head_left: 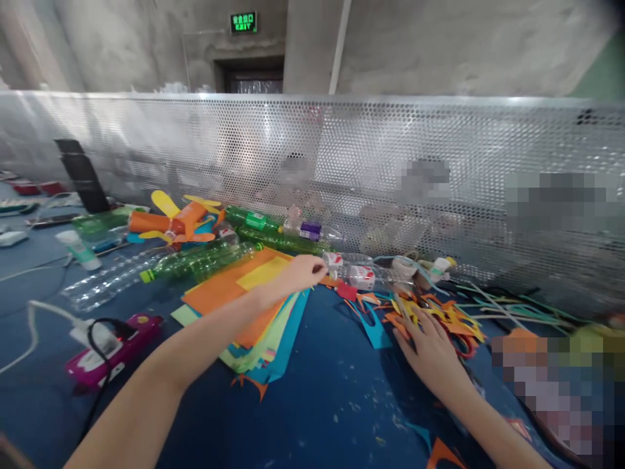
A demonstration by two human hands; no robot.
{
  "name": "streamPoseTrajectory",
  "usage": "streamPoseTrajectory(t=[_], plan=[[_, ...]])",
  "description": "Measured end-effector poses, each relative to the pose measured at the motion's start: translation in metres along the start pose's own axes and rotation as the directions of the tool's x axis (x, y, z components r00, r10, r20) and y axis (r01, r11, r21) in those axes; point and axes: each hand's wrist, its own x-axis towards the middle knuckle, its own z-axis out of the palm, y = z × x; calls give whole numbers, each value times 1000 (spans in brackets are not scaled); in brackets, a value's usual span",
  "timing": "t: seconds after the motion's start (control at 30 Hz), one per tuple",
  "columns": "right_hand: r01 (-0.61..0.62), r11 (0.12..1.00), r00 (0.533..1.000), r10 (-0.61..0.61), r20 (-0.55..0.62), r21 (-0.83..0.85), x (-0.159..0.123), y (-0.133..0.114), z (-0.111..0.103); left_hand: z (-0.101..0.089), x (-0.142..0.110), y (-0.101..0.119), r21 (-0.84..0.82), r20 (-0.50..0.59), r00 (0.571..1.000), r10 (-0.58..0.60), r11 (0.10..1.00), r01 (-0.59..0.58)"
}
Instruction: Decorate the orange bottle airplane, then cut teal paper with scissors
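Observation:
My left hand (303,273) reaches over the far right corner of a stack of coloured paper (215,296), its fingers curled closed. Whatever is between those fingertips is hidden; a small orange scrap and a red scrap (346,291) lie just beyond them. Clear plastic bottles (362,277) with red and white labels lie close by. My right hand (427,352) rests with fingers spread on a heap of orange and yellow paper cuttings (452,314). A red loop (466,345) shows beside it, partly covered. A blue paper offcut (375,327) lies to its left.
A perforated metal screen (273,143) closes off the table's back. Green bottles (205,260) and an orange paper pinwheel (188,221) lie at the left back. On the left are a magenta power strip (114,355) with cords and a white tube (78,249). Thin cables (512,309) lie right.

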Motion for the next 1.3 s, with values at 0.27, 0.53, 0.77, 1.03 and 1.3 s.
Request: streamPoseTrajectory(t=[0.27,0.53,0.77,1.03,1.3], plan=[[42,960,986,-84,141,276,7,-66,-29,-76,-12,-77,398,198,939,-282,898,186],[99,944,954,-180,239,315,-5,-92,-34,-77,-23,-93,587,74,943,-325,778,222],[112,947,939,-200,281,300,-8,-93,-34,-75,-27,-95,665,-338,881,-330,579,472],[89,952,935,-182,305,294,-5,-97,-40,-76,-33,-104,679,-387,855,-345,521,517],[87,953,944,-172,282,290,-4,-98,-41,-58,-25,-90,663,-309,935,-174,665,343]])
